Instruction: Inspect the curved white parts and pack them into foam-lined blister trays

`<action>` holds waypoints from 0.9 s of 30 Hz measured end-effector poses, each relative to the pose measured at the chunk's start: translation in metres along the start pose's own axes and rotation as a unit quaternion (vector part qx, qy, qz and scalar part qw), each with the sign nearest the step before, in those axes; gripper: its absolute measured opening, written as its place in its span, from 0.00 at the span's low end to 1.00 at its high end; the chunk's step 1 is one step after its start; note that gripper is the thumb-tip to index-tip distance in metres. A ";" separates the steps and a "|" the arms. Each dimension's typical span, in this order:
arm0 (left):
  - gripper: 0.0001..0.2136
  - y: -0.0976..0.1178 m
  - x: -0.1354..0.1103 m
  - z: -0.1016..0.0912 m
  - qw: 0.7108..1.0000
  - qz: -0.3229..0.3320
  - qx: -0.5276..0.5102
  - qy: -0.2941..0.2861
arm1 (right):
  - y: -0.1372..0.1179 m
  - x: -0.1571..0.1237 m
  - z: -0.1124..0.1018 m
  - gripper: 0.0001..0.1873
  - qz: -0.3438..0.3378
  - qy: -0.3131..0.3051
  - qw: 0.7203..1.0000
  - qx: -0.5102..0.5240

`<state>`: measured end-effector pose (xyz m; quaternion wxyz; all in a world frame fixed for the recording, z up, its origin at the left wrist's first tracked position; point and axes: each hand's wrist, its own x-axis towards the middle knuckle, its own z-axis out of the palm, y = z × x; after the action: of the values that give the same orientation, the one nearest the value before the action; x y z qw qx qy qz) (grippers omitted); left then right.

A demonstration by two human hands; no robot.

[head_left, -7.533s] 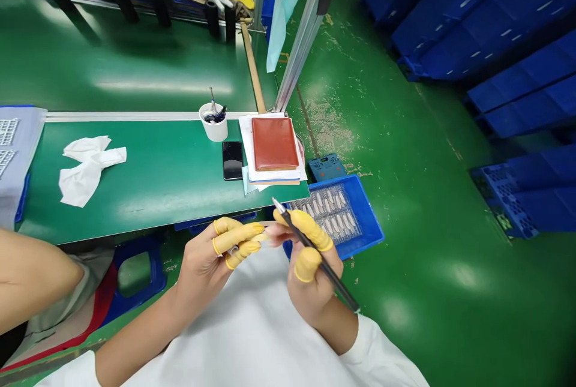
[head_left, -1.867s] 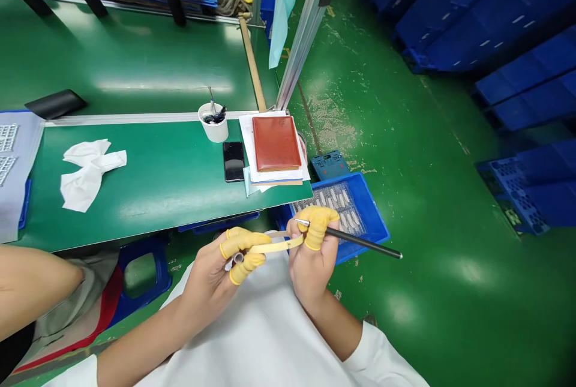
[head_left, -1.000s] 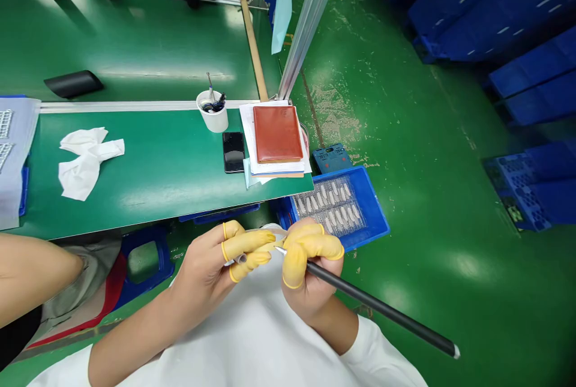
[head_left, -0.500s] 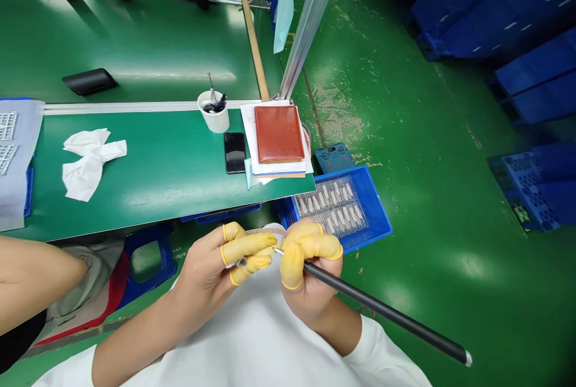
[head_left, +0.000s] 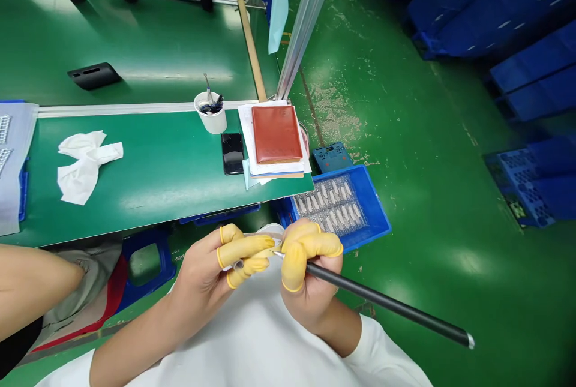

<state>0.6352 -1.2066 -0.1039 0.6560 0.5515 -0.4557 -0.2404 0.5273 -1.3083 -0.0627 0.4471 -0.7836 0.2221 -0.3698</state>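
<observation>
From above, the person's left hand (head_left: pixel 202 276) and right hand (head_left: pixel 310 282) meet low in front of a soft white smock (head_left: pixel 252 339). Snug, matte yellow rubber cots (head_left: pixel 294 267) sheathe several fingers. The left fingers (head_left: pixel 245 249) curl close together, pinching a thin, pale, curved strip (head_left: pixel 270 243), which sits between the hands and is mostly hidden by them. The right fingers (head_left: pixel 315 246) press together around a slim, smooth black rod tool (head_left: pixel 382 302). Its fine metal point ends just beside the strip, though whether they touch is too small to tell.

Ahead stands a smooth green table (head_left: pixel 148 201). On it lie a crumpled white cloth (head_left: pixel 85 165), a white cup (head_left: pixel 210 120) holding dark bits and a thin metal tool, a glossy black phone (head_left: pixel 233 153), and a reddish-brown leather notebook (head_left: pixel 276 134) on a stack of papers (head_left: pixel 274 170). Past the table's edge, a blue plastic tray (head_left: pixel 375 207) holds rows of small pale pieces under clear film. The glossy green floor (head_left: pixel 450 135) is worn and chipped, and stacked blue crates (head_left: pixel 486 9) line the right. A co-worker's bare forearm (head_left: pixel 31 285) enters at the left.
</observation>
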 end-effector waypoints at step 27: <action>0.12 0.000 -0.003 0.003 0.999 -0.009 -0.039 0.003 | -0.006 0.000 0.001 0.09 0.039 -0.019 0.999 -0.017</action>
<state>0.6315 -1.2056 -0.1052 0.6762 0.5304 -0.4391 -0.2619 0.5279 -1.3047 -0.0582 0.4516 -0.7888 0.2507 -0.3331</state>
